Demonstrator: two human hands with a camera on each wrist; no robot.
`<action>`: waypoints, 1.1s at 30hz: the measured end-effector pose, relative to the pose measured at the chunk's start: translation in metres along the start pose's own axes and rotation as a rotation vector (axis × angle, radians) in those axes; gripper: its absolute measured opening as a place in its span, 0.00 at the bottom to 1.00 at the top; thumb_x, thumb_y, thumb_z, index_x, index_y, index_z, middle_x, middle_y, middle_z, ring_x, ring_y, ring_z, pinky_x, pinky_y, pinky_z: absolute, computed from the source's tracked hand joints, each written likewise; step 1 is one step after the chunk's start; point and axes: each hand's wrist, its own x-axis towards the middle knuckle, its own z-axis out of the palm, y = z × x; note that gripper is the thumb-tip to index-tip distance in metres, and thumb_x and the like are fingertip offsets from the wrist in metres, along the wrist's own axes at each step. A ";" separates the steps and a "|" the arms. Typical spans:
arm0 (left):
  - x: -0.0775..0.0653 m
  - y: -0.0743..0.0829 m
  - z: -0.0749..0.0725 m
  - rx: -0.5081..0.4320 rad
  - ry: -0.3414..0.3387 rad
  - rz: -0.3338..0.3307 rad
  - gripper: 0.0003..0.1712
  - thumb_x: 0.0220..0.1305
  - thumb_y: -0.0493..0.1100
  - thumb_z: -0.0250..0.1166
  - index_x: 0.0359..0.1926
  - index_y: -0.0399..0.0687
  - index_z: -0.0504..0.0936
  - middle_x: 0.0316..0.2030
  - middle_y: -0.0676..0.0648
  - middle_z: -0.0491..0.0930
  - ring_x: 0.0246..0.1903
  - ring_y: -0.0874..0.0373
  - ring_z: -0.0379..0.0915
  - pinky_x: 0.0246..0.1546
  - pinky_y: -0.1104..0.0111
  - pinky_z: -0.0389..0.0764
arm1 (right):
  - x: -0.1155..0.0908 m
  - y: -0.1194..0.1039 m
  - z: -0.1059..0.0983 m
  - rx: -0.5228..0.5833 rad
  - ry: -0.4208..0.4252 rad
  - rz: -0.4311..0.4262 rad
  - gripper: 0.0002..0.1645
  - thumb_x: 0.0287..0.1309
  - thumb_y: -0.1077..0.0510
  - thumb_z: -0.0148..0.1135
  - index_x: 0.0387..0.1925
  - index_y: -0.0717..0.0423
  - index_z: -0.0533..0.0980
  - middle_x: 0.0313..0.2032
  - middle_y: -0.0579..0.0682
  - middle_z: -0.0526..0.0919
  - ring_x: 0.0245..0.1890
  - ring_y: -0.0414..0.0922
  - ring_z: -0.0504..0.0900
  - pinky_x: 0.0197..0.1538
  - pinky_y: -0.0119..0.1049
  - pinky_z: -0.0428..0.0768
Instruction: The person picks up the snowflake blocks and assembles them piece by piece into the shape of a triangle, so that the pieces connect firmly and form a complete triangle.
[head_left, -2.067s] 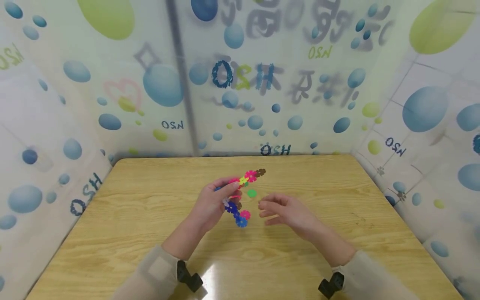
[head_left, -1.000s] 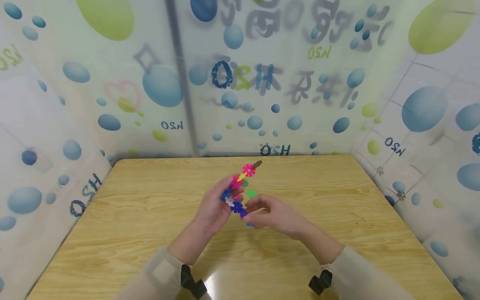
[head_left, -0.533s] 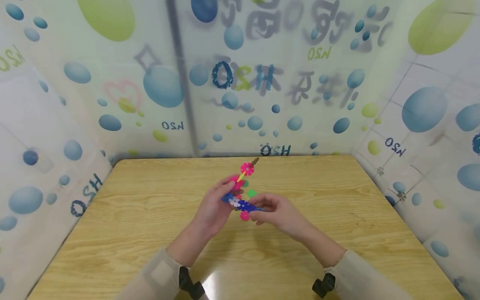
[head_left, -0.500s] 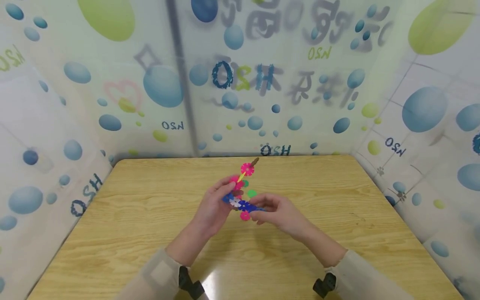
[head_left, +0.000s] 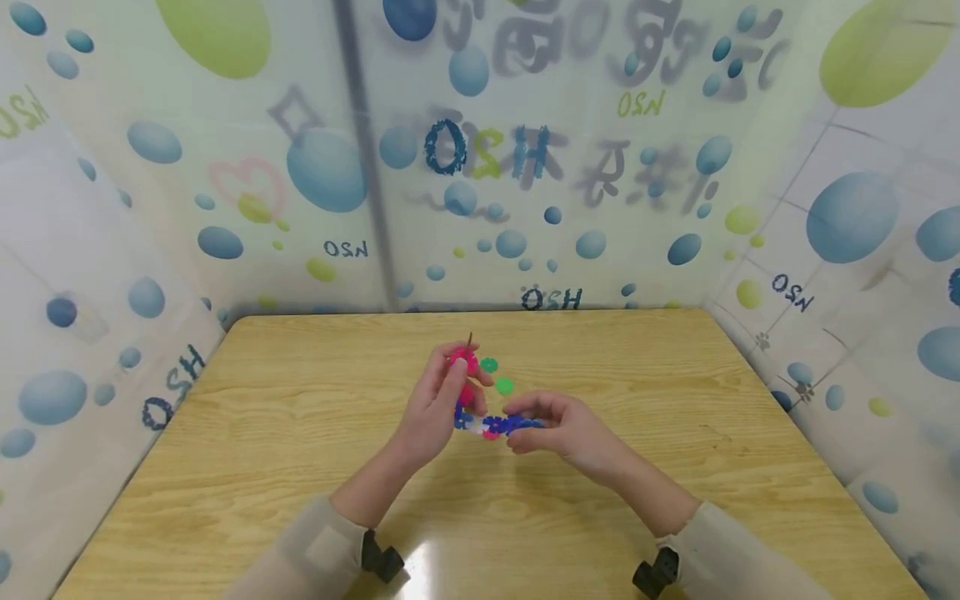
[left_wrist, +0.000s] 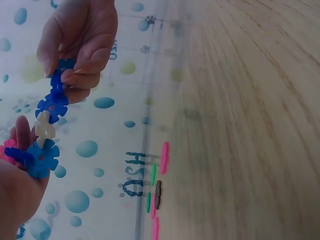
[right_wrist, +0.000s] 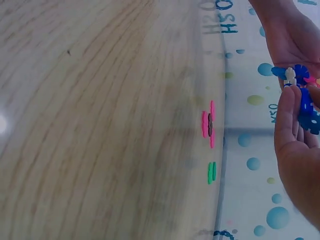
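A chain of interlocking snowflake discs hangs over the table between both hands. My left hand grips its pink section, thumb on top, with a thin brown disc sticking up beyond. My right hand pinches the dark blue end between thumb and fingers. Between the hands run blue discs and one white disc, as the left wrist view shows. In the right wrist view a light blue disc pokes out below the right fingers. The yellow disc is hidden by the left hand.
Loose discs lie flat on the wooden table: two green ones, one farther back, and a pink one under the chain. In the left wrist view a brown disc lies among more pink ones. Patterned curtains surround the table.
My right hand, empty at first, has come in to pinch the blue end and draw it rightward. The pink and brown end has swung left, and my left fingers have shifted along it.
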 end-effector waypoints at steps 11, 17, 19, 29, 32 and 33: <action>-0.002 -0.002 0.004 0.091 0.032 0.154 0.12 0.87 0.38 0.54 0.64 0.40 0.72 0.43 0.49 0.83 0.28 0.58 0.78 0.29 0.71 0.82 | 0.004 0.008 0.004 -0.026 -0.006 -0.014 0.32 0.70 0.60 0.73 0.70 0.67 0.74 0.58 0.60 0.85 0.56 0.54 0.89 0.63 0.49 0.89; -0.003 0.003 0.003 0.118 0.007 0.145 0.09 0.87 0.38 0.55 0.59 0.39 0.75 0.39 0.43 0.83 0.30 0.53 0.81 0.30 0.70 0.84 | 0.006 0.012 -0.001 -0.163 0.016 -0.026 0.30 0.74 0.52 0.71 0.70 0.61 0.76 0.62 0.56 0.86 0.62 0.49 0.85 0.64 0.42 0.88; -0.004 0.004 0.002 0.136 -0.010 0.133 0.08 0.87 0.39 0.55 0.58 0.40 0.76 0.38 0.45 0.82 0.30 0.52 0.81 0.30 0.69 0.84 | 0.011 0.014 -0.010 -0.202 0.053 -0.026 0.29 0.77 0.50 0.68 0.70 0.61 0.76 0.63 0.59 0.85 0.63 0.51 0.85 0.65 0.45 0.88; -0.007 -0.003 -0.004 0.141 -0.071 0.037 0.16 0.87 0.40 0.57 0.68 0.49 0.75 0.44 0.37 0.84 0.31 0.56 0.80 0.28 0.71 0.80 | 0.075 0.022 -0.037 -0.739 0.229 0.040 0.16 0.78 0.54 0.65 0.62 0.48 0.84 0.54 0.52 0.88 0.55 0.50 0.86 0.58 0.51 0.87; -0.008 -0.003 -0.004 0.164 -0.080 0.029 0.20 0.87 0.41 0.57 0.74 0.53 0.73 0.45 0.39 0.86 0.31 0.55 0.80 0.29 0.71 0.80 | 0.093 0.023 -0.035 -0.817 0.228 0.039 0.18 0.77 0.53 0.66 0.64 0.46 0.83 0.54 0.53 0.87 0.56 0.52 0.85 0.63 0.54 0.85; -0.008 -0.003 -0.004 0.173 -0.081 0.026 0.21 0.87 0.41 0.57 0.74 0.55 0.73 0.45 0.40 0.86 0.31 0.55 0.80 0.29 0.71 0.80 | 0.097 0.023 -0.034 -0.830 0.231 0.039 0.18 0.77 0.52 0.66 0.64 0.46 0.83 0.54 0.53 0.87 0.55 0.51 0.85 0.63 0.54 0.85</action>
